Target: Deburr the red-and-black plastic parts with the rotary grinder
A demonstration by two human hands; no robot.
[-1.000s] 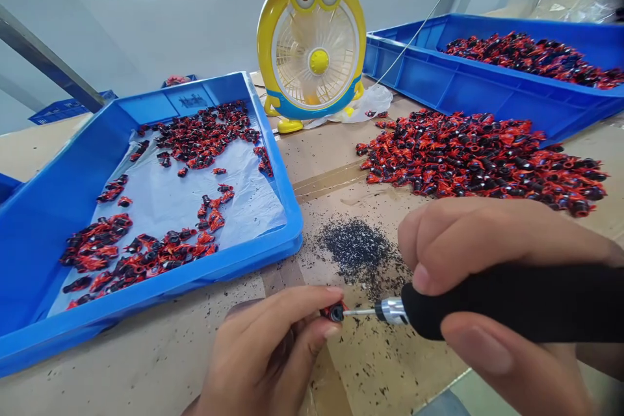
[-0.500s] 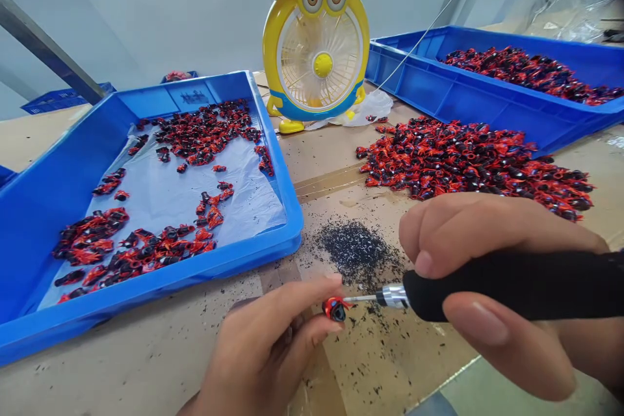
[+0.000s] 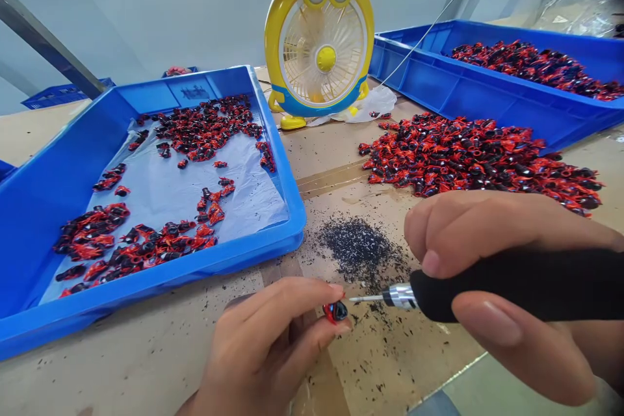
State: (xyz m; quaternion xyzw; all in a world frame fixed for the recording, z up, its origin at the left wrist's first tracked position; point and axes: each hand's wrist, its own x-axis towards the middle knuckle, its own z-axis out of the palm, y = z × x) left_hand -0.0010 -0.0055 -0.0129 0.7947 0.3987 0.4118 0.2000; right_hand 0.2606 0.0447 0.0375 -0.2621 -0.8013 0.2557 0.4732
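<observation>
Red-black piece (image 3: 336, 312) pinched, blue trays (image 3: 244, 251) holding more

So the tabletop (image 3: 160, 351) is a tan surface with strips of shiny brown tape (image 3: 336, 182) across it, and there's a little mound of black shavings (image 3: 358, 244) in the middle with loose crumbs scattered all around. One blue tray (image 3: 280, 239) sits on the left, another blue tray (image 3: 429, 81) at the back right, with a big loose heap of red-and-black pieces (image 3: 463, 153) just in front of it. Yellow fan (image 3: 325, 60) stands between the trays, next to some crumpled whitish plastic (image 3: 383, 101), probably a bag, hard to tell from here.
</observation>
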